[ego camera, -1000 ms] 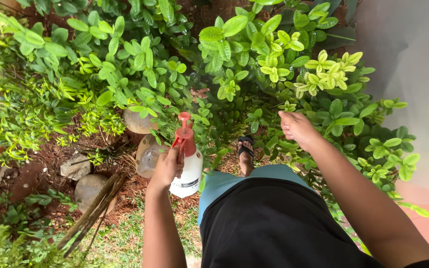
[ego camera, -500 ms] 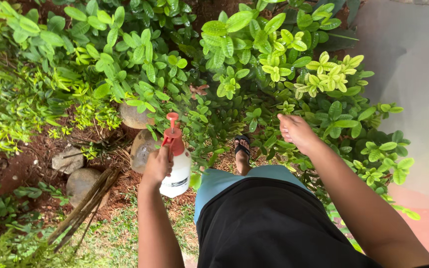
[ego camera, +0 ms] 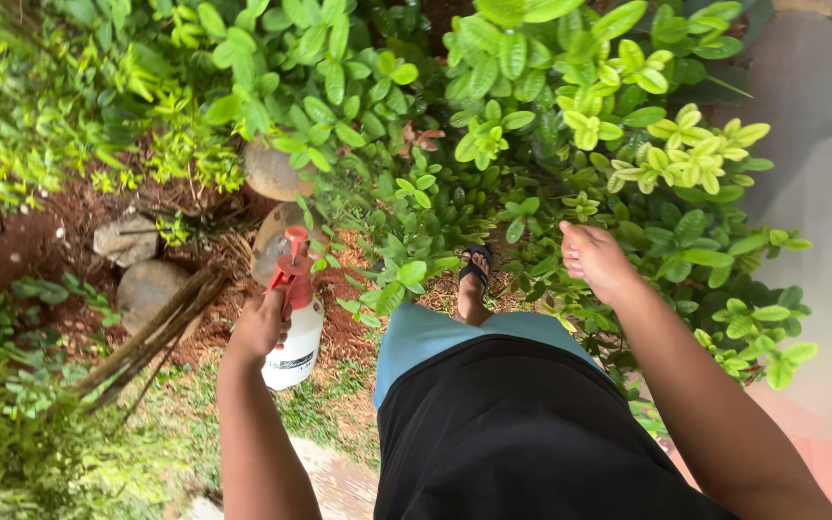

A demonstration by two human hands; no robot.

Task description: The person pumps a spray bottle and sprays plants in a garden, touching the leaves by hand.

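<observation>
My left hand [ego camera: 260, 327] grips a white spray bottle [ego camera: 294, 342] with a red pump top [ego camera: 291, 260], its nozzle pointed toward the green shrubs. My right hand [ego camera: 594, 260] hangs loosely curled among the leaves of a leafy shrub [ego camera: 618, 144], holding nothing that I can see. My foot in a black sandal [ego camera: 475, 274] stands on the soil between the plants.
Rounded stones [ego camera: 151, 289] and a bundle of dry sticks [ego camera: 151, 337] lie on reddish soil at the left. Dense green shrubs [ego camera: 320, 87] fill the top. A pale paved slab [ego camera: 820, 193] runs along the right, grass at the bottom left.
My left hand and the spray bottle have shifted left and lower in view, away from the shrubs. The view has swung so the plants sit further right. My right hand stays among the leaves.
</observation>
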